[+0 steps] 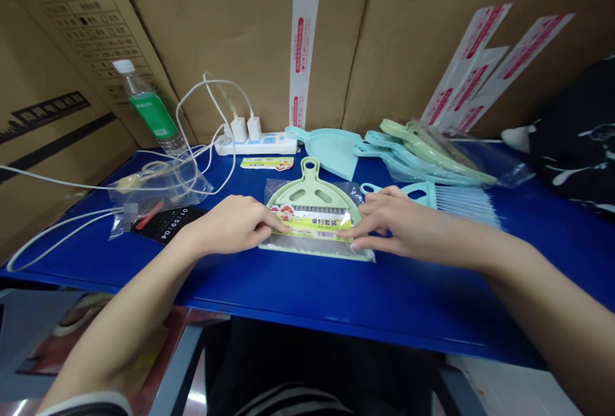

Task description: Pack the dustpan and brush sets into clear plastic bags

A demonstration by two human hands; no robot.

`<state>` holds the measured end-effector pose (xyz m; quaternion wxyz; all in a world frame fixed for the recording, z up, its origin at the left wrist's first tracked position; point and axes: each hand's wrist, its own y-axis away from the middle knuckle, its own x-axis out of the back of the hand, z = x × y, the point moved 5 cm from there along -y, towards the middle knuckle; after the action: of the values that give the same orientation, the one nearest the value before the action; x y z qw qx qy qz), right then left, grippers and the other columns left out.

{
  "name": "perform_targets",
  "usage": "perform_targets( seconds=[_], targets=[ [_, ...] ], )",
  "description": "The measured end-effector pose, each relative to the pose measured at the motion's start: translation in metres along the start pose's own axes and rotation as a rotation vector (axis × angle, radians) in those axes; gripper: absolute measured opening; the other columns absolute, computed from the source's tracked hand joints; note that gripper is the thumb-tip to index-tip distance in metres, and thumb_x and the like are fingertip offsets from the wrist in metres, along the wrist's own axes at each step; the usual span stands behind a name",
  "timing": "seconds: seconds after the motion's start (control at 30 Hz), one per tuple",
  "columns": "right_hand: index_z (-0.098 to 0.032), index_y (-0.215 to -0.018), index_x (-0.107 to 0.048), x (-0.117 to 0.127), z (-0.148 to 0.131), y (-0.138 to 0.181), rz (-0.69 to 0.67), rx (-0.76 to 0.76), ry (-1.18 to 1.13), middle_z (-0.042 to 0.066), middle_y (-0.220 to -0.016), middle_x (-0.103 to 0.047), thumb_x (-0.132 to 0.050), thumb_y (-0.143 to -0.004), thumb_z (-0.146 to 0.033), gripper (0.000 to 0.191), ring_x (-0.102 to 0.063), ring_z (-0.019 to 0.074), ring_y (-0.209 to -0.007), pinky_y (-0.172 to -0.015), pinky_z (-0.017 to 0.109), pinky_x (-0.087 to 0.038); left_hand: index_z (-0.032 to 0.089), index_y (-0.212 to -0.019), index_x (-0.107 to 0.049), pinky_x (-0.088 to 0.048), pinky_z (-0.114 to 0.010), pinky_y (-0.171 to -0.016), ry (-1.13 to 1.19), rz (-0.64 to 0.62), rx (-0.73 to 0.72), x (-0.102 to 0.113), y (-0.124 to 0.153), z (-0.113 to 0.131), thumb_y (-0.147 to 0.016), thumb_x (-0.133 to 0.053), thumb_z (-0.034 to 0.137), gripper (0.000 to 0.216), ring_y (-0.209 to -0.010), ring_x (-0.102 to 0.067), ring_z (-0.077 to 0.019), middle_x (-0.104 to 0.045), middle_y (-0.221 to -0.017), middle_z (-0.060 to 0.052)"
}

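Note:
A light green dustpan (310,177) with a brush lying in it sits flat in a clear plastic bag (368,254) in front of me. Across its middle lies a yellow-green label (307,218) with mushroom pictures. My left hand (233,224) rests its outstretched index finger on the label's left end. At the right end, my right hand (396,220) presses with an extended index finger, its other fingers loosely bent. Neither hand grips anything. Behind the right hand is a blue brush (464,203) with pale bristles.
At the back are a blue dustpan (334,149), a pile of dustpans (427,156), a loose label (266,163) and a power strip (278,143). White cables, a bottle (154,111), a bagged item (158,179) and a phone (168,224) lie left. Cardboard (240,31) stands behind the blue table (307,294).

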<state>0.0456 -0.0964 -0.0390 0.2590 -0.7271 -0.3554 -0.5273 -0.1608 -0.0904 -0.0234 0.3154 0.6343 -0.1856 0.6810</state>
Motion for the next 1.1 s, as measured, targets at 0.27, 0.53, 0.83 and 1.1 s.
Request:
perform_targets(
  seconds=[0.27,0.53,0.83,1.1],
  targets=[
    [-0.030,-0.100,-0.078,0.007,0.004,0.006,-0.118,-0.129,-0.104,0.005,-0.082,-0.075,-0.043,-0.089,-0.058,0.045,-0.059,0.0232,-0.076,-0.076,0.039,-0.034,0.035,-0.103,-0.074,-0.044,-0.020,-0.064,0.049,-0.045,0.042,0.004,0.002,-0.006,-0.080,-0.047,0.005,0.046,-0.078,-0.070,-0.0126,-0.076,-0.099,0.008],
    [-0.027,-0.094,-0.079,0.012,0.006,0.006,-0.139,-0.218,-0.184,0.006,-0.087,-0.075,-0.040,-0.084,-0.066,0.056,-0.061,0.0232,-0.077,-0.074,0.037,-0.039,0.035,-0.102,-0.075,-0.043,-0.018,-0.061,0.082,-0.091,0.028,0.005,0.004,-0.021,-0.080,-0.044,0.009,0.045,-0.066,-0.064,-0.0099,-0.077,-0.090,0.006],
    [-0.023,-0.063,-0.049,0.005,0.005,0.000,-0.122,-0.288,-0.266,-0.004,-0.055,-0.039,-0.038,-0.082,-0.074,0.056,-0.034,0.0128,-0.050,-0.049,0.028,-0.027,0.028,-0.092,-0.075,-0.042,-0.019,-0.064,0.090,-0.036,0.002,0.007,0.004,-0.025,-0.082,-0.039,0.012,0.041,-0.071,-0.059,-0.0102,-0.067,-0.082,0.001],
    [-0.025,-0.074,-0.041,-0.001,0.001,0.003,-0.153,-0.342,-0.253,-0.003,-0.059,-0.046,-0.038,-0.086,-0.059,0.036,-0.040,0.0154,-0.052,-0.049,0.029,-0.032,0.018,-0.082,-0.058,-0.043,-0.026,-0.071,0.136,-0.056,-0.070,-0.002,0.000,-0.012,-0.093,-0.033,0.020,0.027,-0.076,-0.057,-0.0140,-0.059,-0.086,-0.002]
  ],
)
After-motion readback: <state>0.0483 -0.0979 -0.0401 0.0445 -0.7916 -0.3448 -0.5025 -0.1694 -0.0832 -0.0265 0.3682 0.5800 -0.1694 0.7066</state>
